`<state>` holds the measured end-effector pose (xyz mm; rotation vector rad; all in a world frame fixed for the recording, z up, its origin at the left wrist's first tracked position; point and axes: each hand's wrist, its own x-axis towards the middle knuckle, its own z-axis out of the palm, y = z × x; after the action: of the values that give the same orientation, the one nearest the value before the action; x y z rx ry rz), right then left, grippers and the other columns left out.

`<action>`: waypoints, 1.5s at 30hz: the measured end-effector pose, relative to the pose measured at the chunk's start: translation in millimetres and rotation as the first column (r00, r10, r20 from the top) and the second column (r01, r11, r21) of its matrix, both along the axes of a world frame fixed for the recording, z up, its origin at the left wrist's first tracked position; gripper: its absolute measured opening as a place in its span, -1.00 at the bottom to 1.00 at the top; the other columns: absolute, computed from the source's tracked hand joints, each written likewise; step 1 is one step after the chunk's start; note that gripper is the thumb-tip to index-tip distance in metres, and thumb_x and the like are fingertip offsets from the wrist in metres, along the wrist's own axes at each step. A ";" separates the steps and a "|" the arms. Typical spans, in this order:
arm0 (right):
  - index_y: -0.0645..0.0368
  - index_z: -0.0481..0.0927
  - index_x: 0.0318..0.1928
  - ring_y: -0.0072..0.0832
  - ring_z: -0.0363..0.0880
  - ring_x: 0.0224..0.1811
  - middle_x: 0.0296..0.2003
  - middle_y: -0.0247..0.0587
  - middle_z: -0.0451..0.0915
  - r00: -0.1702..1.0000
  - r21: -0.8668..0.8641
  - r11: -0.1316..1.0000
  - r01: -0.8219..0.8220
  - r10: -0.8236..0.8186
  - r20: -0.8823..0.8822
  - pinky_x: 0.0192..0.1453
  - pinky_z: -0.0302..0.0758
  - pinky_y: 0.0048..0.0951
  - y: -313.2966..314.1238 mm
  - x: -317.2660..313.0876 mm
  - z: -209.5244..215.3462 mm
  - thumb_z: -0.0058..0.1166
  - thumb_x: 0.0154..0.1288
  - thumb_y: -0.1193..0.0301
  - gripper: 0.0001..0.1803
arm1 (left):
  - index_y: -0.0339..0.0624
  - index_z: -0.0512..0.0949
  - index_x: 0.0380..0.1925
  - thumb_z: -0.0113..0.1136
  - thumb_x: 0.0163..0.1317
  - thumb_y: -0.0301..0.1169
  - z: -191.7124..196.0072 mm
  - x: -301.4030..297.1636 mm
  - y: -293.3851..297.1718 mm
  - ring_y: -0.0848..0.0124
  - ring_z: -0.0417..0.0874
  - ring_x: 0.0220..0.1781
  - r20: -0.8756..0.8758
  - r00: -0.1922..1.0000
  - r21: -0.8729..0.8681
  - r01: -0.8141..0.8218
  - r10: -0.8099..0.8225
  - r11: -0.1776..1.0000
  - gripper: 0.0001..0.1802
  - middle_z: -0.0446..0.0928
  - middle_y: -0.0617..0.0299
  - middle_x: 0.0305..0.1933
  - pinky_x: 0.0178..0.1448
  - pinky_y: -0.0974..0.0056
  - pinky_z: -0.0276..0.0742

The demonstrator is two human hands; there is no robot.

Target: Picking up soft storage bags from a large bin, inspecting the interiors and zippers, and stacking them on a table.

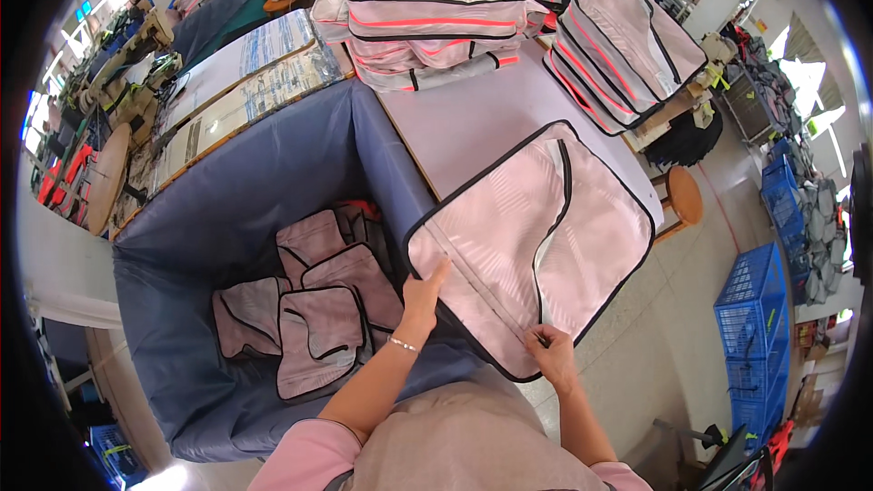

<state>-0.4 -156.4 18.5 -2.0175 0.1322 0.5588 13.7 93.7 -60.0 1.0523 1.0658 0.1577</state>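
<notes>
A large pale pink fabric panel [491, 236] with black binding and rounded corners lies tilted in front of me, its far part over the table. My left hand [426, 298] grips its left edge, thumb on top and the other fingers hidden beneath. A curved black-edged strip [556, 227] with grey lining runs across the panel. Close to the near edge, my right hand [553, 355] is closed in a pinch at the lower end of this strip; a small dark bit shows between the fingers. Left of the panel, several similar pink pieces [318, 327] lie in a blue fabric-lined bin [227, 182].
Behind the panel is a pale tabletop [464, 118] with a tall stack of pink panels [427, 18] and another stack [618, 64] at right. A wooden stool [684, 195] stands beyond the table's right edge. Blue plastic crates [753, 336] stand on the floor at right.
</notes>
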 end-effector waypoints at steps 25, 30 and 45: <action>0.16 0.50 -0.16 -0.79 0.28 -0.48 -0.49 -0.50 0.41 0.987 0.417 0.906 -0.067 0.000 0.158 -0.45 0.25 -0.70 117.5 47.9 59.4 0.17 0.23 0.44 -0.80 | -0.47 0.55 -0.26 0.32 0.16 -0.31 120.7 -73.0 -18.8 0.50 0.57 -0.17 0.346 0.909 0.014 0.243 -0.233 0.970 -0.64 0.60 0.19 -0.20 -0.04 0.39 0.49; 0.23 0.47 0.02 -0.73 0.38 -0.34 -0.37 -0.45 0.47 0.967 0.310 0.941 -0.135 0.057 0.250 -0.27 0.34 -0.69 93.2 34.8 90.7 -0.04 0.38 0.36 -0.72 | -0.37 0.57 -0.14 0.25 0.22 -0.35 110.0 -64.6 -9.9 0.58 0.56 -0.19 0.512 0.821 0.012 0.287 -0.252 0.958 -0.69 0.60 0.31 -0.18 -0.11 0.43 0.48; 0.19 0.56 -0.21 -0.34 0.58 -0.47 -0.39 -0.17 0.54 0.697 -0.126 0.987 -0.099 0.159 0.699 -0.41 0.50 -0.44 99.2 -4.5 74.6 0.31 0.07 0.43 -0.73 | -0.30 0.59 -0.14 0.14 0.32 -0.37 118.4 -71.4 -21.3 0.66 0.50 -0.24 0.520 0.806 0.050 0.302 -0.283 0.952 -0.77 0.58 0.39 -0.22 -0.17 0.49 0.42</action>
<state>-4.9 -57.3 93.1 -2.1922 -0.4747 -0.1844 -57.7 72.4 58.4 1.0479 0.4009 0.1613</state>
